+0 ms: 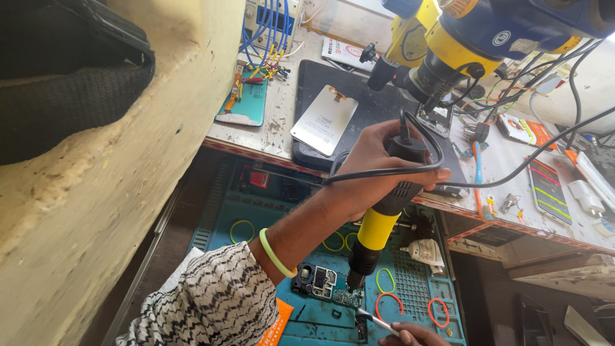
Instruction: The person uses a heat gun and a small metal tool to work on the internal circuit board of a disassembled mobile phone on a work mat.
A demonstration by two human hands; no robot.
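Two hands work over the small green circuit board (323, 283) on the blue mat: left hand (378, 170) fingers wrapped around the yellow-black hot-air tool (379, 224) above it, right hand (413, 334) fingers pinching metal tweezers (378, 321) beside it. Light, fragile; best held by edges.

The left arm is stretched forward and upward from the lower left of the view, its upper part covered by a black-and-white patterned sleeve pushed back to the forearm. A pale green band is worn at the wrist. The left hand (378, 170) is closed in a full fist grip, with the fingers (430, 174) wrapped round from the far side, the thumb laid across the top, and the knuckles turned to the right. Of the right hand (413, 336), only the fingertips are seen at the bottom edge, pinched together; the rest is cut off by the frame.
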